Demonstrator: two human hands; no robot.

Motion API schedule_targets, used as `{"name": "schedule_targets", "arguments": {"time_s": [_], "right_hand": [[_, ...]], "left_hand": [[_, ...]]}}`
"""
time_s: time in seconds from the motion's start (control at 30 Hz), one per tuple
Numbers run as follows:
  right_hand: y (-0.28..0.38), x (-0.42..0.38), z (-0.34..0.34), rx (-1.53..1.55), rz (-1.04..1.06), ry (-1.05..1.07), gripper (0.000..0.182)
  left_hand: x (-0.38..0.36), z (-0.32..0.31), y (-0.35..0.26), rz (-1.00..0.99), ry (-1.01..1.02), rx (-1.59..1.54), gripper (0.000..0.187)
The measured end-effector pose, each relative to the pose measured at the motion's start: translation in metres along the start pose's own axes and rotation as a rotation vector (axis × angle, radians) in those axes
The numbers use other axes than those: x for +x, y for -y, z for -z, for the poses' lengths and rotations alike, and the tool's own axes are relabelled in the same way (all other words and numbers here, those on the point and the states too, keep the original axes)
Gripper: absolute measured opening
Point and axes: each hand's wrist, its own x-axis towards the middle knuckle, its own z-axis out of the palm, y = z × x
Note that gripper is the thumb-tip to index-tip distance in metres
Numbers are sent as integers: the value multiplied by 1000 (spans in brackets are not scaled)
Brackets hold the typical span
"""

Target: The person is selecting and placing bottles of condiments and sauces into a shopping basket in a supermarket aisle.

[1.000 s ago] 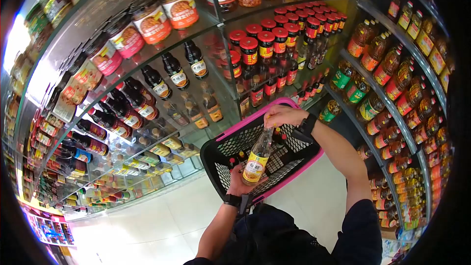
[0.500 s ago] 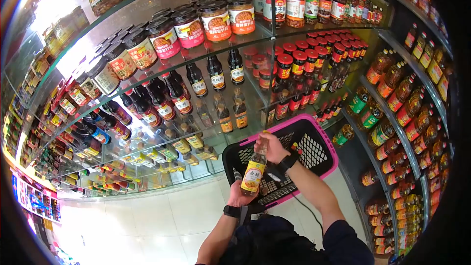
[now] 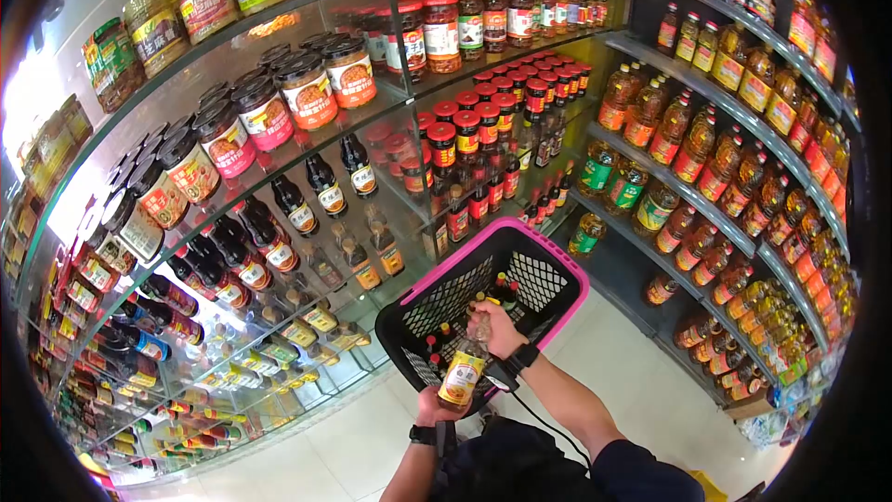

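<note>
Both hands hold a clear vinegar bottle (image 3: 462, 374) with a yellow label, tilted over the near side of a black shopping basket with a pink rim (image 3: 578, 290). My right hand (image 3: 503, 329) wraps round the bottle's neck, just below its yellow cap. At the lower end, my left hand (image 3: 437, 405) supports the bottle's base, its fingers partly hidden. Inside the basket, dark bottles with red caps (image 3: 434, 353) stand at the left, and more dark bottles (image 3: 505, 290) are farther back.
Glass shelves ahead and to the left carry sauce jars (image 3: 307, 93), dark sauce bottles (image 3: 321, 184) and red-lidded jars (image 3: 441, 141). Grey shelves on the right hold rows of oil bottles (image 3: 692, 144). Pale floor tiles (image 3: 623, 363) show beside the basket.
My view has swung to the right, so more of the oil shelves shows. The bottle stays in both hands, and more of the basket's contents is visible.
</note>
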Motion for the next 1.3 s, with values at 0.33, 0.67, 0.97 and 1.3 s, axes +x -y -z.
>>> {"name": "schedule_targets", "arguments": {"time_s": [0.33, 0.67, 0.97, 1.3], "right_hand": [[12, -37, -5, -8, 36, 53, 17], [-32, -3, -53, -133, -180, 189, 18], [-50, 12, -53, -220, -208, 220, 19], [26, -44, 36, -6, 94, -10, 17]], "left_hand": [[-10, -3, 27, 53, 133, 46, 46], [-30, 24, 10, -280, 9, -41, 51], [-32, 43, 6, -262, 61, -259, 52], [18, 1, 44, 100, 154, 44, 50]]}}
